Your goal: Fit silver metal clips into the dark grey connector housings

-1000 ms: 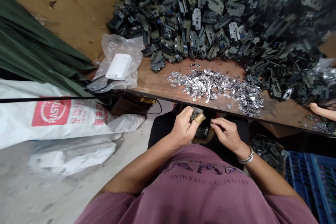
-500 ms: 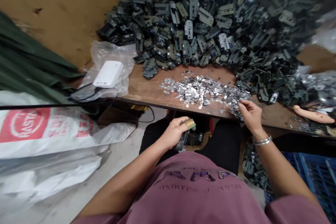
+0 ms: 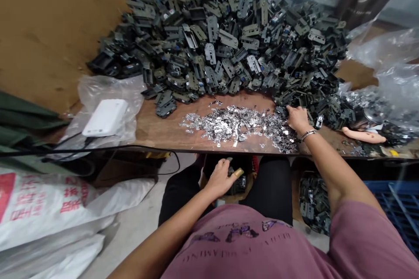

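Farther in from the front edge of the brown wooden worktop (image 3: 163, 135) than half a second ago, the bare right hand (image 3: 298, 120), a silver-coloured bangle at its wrist, now meets the line between two heaps in the head view. On one side lies a glittering spread of small, flat silver metal parts (image 3: 225, 124), along the worktop's front edge; behind it, filling the back edge, rises a pile of dark grey, channel-shaped metal pieces (image 3: 225, 39). Its fingers are bent downward, but whether they grip anything cannot be told. Low over the lap, just outside the front edge, the left hand (image 3: 220, 179) is curled, a yellowish cover (image 3: 240, 173) on its thumb; what it grasps, if anything, is hidden.

Good handling here would likely mean a light fingertip pinch on one part, wrist raised so the bangle does not drag through the silver spread, and the sloping pile left unjostled.

Toward the left edge, a white rounded box (image 3: 105, 117) rests on crumpled clear plastic (image 3: 131, 91). A black cable (image 3: 157, 149) loops past the front edge, a possible snag near the left forearm.
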`<state>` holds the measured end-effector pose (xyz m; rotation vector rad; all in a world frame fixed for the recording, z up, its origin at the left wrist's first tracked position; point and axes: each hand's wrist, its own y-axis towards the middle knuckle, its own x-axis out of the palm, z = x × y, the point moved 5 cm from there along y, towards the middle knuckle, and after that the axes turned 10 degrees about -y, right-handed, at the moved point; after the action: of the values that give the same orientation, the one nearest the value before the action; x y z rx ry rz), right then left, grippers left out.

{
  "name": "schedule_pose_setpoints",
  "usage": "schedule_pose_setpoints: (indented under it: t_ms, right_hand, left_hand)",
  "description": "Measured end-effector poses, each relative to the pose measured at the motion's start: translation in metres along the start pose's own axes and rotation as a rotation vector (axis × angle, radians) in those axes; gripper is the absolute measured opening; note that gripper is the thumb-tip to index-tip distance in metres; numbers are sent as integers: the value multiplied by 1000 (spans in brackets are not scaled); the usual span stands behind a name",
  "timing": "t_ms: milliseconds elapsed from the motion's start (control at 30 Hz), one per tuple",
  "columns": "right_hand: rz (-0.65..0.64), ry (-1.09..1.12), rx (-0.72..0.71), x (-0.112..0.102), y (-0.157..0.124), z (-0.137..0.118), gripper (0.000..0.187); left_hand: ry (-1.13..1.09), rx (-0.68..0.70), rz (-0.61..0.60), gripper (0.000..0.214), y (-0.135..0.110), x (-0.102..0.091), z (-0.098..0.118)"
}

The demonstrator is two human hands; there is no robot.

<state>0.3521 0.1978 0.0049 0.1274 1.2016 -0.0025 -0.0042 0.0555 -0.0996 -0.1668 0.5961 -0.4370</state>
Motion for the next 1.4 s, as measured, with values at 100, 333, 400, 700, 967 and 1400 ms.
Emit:
schedule_pose_setpoints:
  t_ms: [100, 333, 400, 700, 967, 1400]
  right_hand:
    - [38, 9, -18, -6, -2, 2, 46]
    - [433, 102, -136, -57, -61, -39, 36]
    - [511, 289, -188, -76, -93, -69, 32]
    - [254, 901, -343, -82, -150, -125, 21]
    - [-106, 304, -170, -40, -110, -107, 18]
    - [156, 974, -100, -52, -133, -109, 14]
  left_hand:
    - [-93, 22, -65, 45, -2, 5, 11]
    - [-793, 17, -248, 38, -11, 5, 58]
    - [-988, -38, -210, 47, -9, 4, 67]
    - [-1240, -48, 89, 40, -6, -10, 63]
    - [-1267, -88, 91, 42, -13, -16, 60]
    - [-1544, -235, -5, 42, 40, -26, 109]
